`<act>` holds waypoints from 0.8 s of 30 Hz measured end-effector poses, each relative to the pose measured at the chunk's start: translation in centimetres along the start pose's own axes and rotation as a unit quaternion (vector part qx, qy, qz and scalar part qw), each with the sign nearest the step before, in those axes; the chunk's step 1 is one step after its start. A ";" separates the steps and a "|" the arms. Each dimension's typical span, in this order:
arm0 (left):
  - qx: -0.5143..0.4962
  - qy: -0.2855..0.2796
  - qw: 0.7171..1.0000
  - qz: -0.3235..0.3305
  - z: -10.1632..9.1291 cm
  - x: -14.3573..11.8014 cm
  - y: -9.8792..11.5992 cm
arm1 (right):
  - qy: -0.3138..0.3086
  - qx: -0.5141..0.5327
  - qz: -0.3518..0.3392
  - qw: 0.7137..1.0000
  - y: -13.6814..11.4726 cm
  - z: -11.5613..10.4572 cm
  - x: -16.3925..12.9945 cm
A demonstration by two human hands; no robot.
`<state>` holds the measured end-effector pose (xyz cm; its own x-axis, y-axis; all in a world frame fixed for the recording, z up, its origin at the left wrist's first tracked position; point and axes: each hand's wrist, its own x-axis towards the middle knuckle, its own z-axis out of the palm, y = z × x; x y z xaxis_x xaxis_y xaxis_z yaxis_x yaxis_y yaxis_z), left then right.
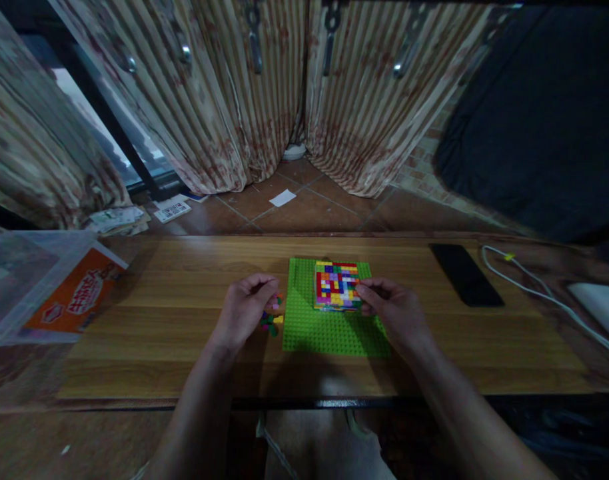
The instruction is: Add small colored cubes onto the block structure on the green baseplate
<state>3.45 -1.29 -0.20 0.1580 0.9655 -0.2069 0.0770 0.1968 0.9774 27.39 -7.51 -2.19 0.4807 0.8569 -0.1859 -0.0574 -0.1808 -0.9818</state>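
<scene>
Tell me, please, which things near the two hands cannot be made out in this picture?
- Head view: the small loose coloured bricks are partly hidden under the left hand.
- The grip of the right hand on the multicoloured square brick block: its fingertips cover the edge.
- Print on the orange packet: blurred.

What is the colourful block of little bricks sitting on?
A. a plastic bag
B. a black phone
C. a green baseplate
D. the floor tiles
C: the multicoloured brick block stands on the far part of the green baseplate, which lies on the wooden table. The right hand touches the block's side.
</scene>
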 end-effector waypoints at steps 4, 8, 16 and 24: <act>-0.012 0.002 1.000 -0.003 0.2 -0.1 -0.1 | -0.002 0.016 0.007 1.000 -0.1 0.1 0.0; -0.041 -0.016 0.999 -0.001 0.4 -0.4 -0.1 | -0.002 -0.003 -0.011 1.000 -0.3 -0.3 0.0; -0.142 -0.086 0.985 -0.043 0.8 -0.9 -0.3 | 0.021 -0.095 -0.230 0.968 -1.1 1.2 -2.7; -0.117 -0.199 0.973 -0.013 1.5 -1.5 0.0 | -0.125 -0.180 -0.333 0.917 -1.4 4.2 -5.2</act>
<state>4.68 -2.98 0.00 0.5314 0.8263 -0.1867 -0.1318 0.2983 0.9453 21.24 -9.71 -0.03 0.0854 0.9108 0.4039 0.4899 0.3146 -0.8130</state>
